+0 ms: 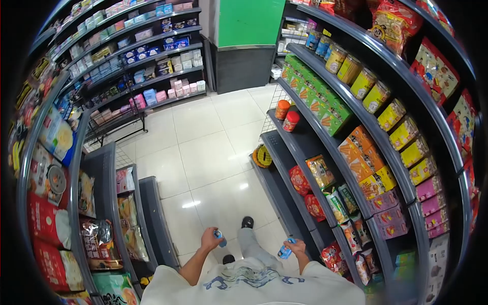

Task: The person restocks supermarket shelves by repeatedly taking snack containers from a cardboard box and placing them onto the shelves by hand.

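Note:
My left hand (209, 239) is closed around a small blue container (222, 242) with a whitish round end, held out over the aisle floor. In my right hand (297, 247) is a light-blue container (286, 249) with white markings, tilted, its exact kind too small to make out. Both hands are at waist height in front of my body, apart from each other and from the shelves. Below them show my grey trousers (250, 246) and a dark shoe (247, 222).
Shelves on the right hold green boxes (315, 96), yellow-labelled cans (363, 83) and two red-lidded jars (291, 121). Bagged goods (99, 244) line the left shelves. A green-topped pillar (249, 68) stands ahead beyond the tiled floor (203, 152). A wire rack (119, 122) stands ahead left.

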A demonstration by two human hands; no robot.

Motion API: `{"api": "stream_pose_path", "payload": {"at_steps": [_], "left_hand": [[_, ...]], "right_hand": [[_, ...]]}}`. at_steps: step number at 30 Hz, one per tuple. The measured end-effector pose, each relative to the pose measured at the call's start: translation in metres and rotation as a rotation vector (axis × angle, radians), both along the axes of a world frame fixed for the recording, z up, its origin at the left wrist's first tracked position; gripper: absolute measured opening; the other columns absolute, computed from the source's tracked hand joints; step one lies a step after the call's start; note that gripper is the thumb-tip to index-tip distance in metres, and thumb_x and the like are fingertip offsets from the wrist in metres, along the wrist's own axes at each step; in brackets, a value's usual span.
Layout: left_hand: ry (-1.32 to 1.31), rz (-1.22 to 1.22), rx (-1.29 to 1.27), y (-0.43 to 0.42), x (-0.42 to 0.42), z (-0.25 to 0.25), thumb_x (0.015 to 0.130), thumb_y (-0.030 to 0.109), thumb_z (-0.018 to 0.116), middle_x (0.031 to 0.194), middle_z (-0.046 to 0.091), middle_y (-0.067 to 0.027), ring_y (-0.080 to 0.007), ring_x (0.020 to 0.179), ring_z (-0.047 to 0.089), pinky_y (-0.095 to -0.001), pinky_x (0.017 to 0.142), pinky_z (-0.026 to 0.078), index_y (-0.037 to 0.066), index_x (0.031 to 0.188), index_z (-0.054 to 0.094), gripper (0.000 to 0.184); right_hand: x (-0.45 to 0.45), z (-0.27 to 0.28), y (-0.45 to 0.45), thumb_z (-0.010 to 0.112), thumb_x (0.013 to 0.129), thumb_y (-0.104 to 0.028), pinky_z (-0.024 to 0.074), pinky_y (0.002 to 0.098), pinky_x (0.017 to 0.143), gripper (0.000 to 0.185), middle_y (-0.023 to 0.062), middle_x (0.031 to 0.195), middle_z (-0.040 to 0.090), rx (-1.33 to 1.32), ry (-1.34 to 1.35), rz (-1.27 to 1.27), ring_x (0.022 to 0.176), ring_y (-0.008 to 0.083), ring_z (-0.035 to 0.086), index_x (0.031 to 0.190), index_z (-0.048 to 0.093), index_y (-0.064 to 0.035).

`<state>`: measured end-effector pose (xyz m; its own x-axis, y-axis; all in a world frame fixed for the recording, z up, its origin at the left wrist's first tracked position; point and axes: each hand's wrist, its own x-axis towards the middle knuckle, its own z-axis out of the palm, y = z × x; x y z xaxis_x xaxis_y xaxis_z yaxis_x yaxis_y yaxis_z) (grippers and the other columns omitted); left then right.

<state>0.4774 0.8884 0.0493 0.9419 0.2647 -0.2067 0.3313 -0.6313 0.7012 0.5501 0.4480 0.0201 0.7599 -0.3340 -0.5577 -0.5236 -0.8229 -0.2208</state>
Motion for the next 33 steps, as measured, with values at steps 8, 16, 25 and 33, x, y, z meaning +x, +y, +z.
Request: {"api": "stream_pose_path", "payload": {"at_steps": [8,16,25,33], "left_hand": [[0.075,0.449,0.062,0.016,0.063,0.013,0.059,0.026,0.081,0.102,0.063,-0.0182,-0.0331,0.098,0.061,-0.0402,0.087,0.049,0.004,0.108,0.062,0.057],[-0.179,0.464,0.158,0.028,0.217,0.049,0.061,0.024,0.079,0.102,0.060,-0.0167,-0.0327,0.099,0.058,-0.0397,0.088,0.047,0.003,0.107,0.062,0.054],[-0.550,0.255,0.006,0.005,0.392,0.162,0.064,0.016,0.076,0.103,0.059,-0.0125,-0.0256,0.096,0.059,-0.0344,0.085,0.048,0.002,0.109,0.061,0.049],[-0.968,-0.197,-0.244,-0.041,0.549,0.299,0.066,0.006,0.071,0.106,0.056,-0.0110,-0.0216,0.100,0.056,-0.0310,0.088,0.045,0.001,0.111,0.057,0.048]], "right_hand": [[0.173,0.035,0.060,0.077,0.052,-0.055,0.0520,0.0355,0.083,0.070,0.0159,0.100,0.069,0.144,-0.018,0.283,0.094,0.0276,0.067,0.100,0.069,-0.0047],[0.295,0.077,0.123,0.078,0.060,-0.047,0.0514,0.0387,0.082,0.058,0.0167,0.097,0.069,0.341,-0.279,0.426,0.092,0.0303,0.066,0.099,0.067,-0.0052],[0.319,0.128,0.106,0.079,0.059,-0.044,0.0510,0.0358,0.082,0.062,0.0148,0.093,0.070,0.500,-0.357,0.158,0.090,0.0278,0.067,0.104,0.066,-0.0035],[0.356,0.092,0.085,0.079,0.061,-0.043,0.0494,0.0346,0.088,0.071,0.0154,0.105,0.068,0.432,-0.597,0.078,0.097,0.0248,0.066,0.116,0.062,-0.0018]]}}
